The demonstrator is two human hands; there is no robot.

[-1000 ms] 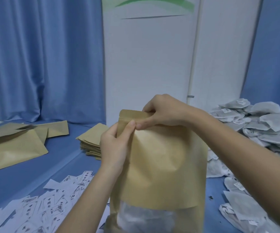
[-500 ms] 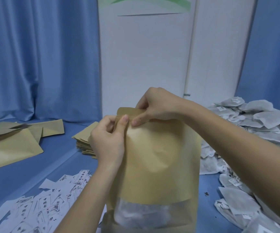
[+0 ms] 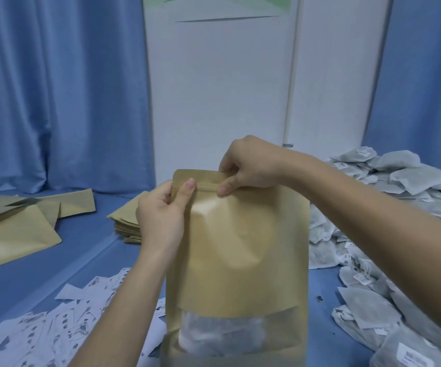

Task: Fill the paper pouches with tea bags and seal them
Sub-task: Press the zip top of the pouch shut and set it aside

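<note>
Kraft pouch (image 3: 240,247) upright mid-desk, filled; sealing step. Left hand (image 3: 161,210) and right hand (image 3: 248,165) both pinching zip strip (image 3: 206,185). Next: press along rightward to far corner.

The pouch (image 3: 240,247) bottom is cut off; its window's contents look blurred.

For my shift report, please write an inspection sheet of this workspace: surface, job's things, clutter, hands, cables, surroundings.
Surface: blue table.
Job's things: upright paper pouch, white contents behind its clear window; tea bag pile at right; stack of empty pouches behind left hand; flat pouches at far left.
Clutter: printed paper slips near left.
Hands: left hand and right hand both pinch the pouch's top strip.
Cables: nothing seen.
Surroundings: blue curtains, white panel.
</note>
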